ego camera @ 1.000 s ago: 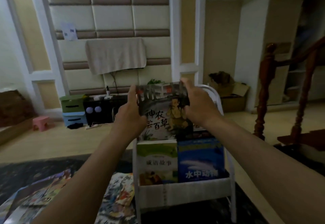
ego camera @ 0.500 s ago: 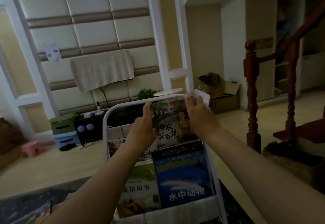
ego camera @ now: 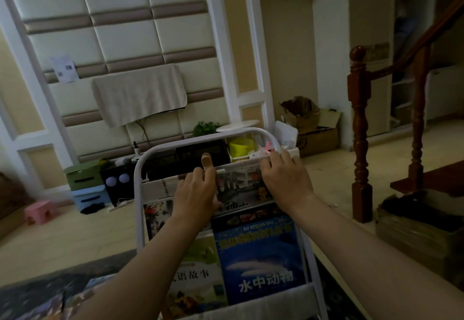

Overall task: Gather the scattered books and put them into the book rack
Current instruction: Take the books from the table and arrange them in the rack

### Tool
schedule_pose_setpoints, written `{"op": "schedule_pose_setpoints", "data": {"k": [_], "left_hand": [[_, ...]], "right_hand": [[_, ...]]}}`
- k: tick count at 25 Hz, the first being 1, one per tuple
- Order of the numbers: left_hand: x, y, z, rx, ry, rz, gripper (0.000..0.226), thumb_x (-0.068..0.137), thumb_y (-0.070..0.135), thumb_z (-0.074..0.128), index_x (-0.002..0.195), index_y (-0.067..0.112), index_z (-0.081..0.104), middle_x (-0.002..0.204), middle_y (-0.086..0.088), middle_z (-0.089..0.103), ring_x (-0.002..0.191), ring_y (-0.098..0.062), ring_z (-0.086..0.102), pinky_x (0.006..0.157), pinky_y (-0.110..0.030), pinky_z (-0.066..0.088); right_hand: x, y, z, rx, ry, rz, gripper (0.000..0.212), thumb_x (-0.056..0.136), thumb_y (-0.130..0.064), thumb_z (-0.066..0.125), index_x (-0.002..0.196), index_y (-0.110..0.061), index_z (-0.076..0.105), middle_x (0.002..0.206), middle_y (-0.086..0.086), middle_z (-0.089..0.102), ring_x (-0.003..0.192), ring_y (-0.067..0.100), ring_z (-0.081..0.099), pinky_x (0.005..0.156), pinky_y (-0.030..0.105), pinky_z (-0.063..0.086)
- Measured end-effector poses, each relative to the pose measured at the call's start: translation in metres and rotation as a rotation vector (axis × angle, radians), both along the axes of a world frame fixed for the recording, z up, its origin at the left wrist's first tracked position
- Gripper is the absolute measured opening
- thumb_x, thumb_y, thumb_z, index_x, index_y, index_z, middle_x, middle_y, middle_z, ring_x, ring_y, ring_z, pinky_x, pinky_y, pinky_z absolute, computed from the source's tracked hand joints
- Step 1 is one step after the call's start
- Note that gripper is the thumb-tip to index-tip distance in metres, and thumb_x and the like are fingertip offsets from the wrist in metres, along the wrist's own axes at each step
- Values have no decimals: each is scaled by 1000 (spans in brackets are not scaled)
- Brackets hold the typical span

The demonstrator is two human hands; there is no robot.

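Note:
A white tube-framed book rack [ego camera: 140, 169] stands in front of me. In its front pocket are a blue book [ego camera: 261, 257] and a green-and-white book [ego camera: 198, 274]. Behind the blue one, a dark picture book [ego camera: 241, 189] sits low in the rear tier, only its upper part showing. My right hand [ego camera: 283, 179] grips that book's top right edge. My left hand [ego camera: 195, 191] rests against its left edge, fingers loosely spread, a bandaged finger pointing up. Another book [ego camera: 158, 214] stands to the left in the rear tier.
Loose books [ego camera: 50, 302] lie on a dark rug at the lower left. A wooden stair post [ego camera: 360, 131] and a crate [ego camera: 416, 226] are to the right. Behind the rack are a low cabinet with a yellow bucket [ego camera: 241, 147], cardboard boxes [ego camera: 316, 131] and a pink stool [ego camera: 40, 211].
The picture book has gone down into the rack's rear tier, behind the blue book. Both hands followed it down, and my left fingers have loosened. My view has come closer to the rack.

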State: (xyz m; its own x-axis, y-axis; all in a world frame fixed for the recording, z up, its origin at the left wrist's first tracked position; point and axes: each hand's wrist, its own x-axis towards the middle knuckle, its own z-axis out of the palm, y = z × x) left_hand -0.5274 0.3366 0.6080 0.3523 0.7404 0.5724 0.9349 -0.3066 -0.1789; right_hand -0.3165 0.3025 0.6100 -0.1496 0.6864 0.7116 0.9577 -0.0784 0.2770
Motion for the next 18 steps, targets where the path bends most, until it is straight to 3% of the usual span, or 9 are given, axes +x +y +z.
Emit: {"op": "schedule_pose_setpoints", "data": {"k": [3, 6, 8, 15, 18], "left_hand": [[-4, 2, -5, -23, -8, -23, 100, 81, 49, 72, 151, 12, 11, 124, -7, 48, 109, -26, 52, 86, -35, 47], [-9, 3, -6, -42, 16, -60, 77, 81, 46, 73, 141, 20, 32, 129, -6, 49, 112, -24, 53, 86, -34, 48], [-9, 3, -7, -31, 9, -87, 74, 80, 44, 75, 138, 21, 35, 129, -5, 51, 110, -24, 53, 85, -34, 48], [-11, 3, -10, 14, 57, -129, 86, 72, 39, 82, 143, 20, 37, 133, -6, 55, 115, -27, 56, 85, -39, 52], [-14, 4, -16, 53, 117, -140, 69, 70, 33, 83, 129, 18, 50, 122, -5, 59, 107, -26, 60, 75, -35, 55]], "right_hand": [[-1, -2, 0, -9, -40, 3, 9, 69, -3, 68, 77, -6, 68, 77, 17, 63, 74, 36, 59, 67, 44, 50], [-2, -2, 0, -70, -91, 22, 11, 63, -3, 77, 65, -8, 67, 74, 16, 63, 74, 35, 58, 71, 47, 50], [-3, -2, 1, -114, -116, 25, 14, 59, -5, 80, 61, -10, 67, 69, 13, 64, 72, 34, 60, 73, 48, 51], [-7, 6, 3, -155, -117, 58, 15, 67, -9, 79, 72, -13, 66, 73, 12, 68, 69, 32, 64, 74, 47, 52], [-8, 10, 4, -168, -103, 89, 17, 69, -8, 78, 81, -13, 67, 79, 12, 69, 72, 32, 66, 67, 41, 50]]}}
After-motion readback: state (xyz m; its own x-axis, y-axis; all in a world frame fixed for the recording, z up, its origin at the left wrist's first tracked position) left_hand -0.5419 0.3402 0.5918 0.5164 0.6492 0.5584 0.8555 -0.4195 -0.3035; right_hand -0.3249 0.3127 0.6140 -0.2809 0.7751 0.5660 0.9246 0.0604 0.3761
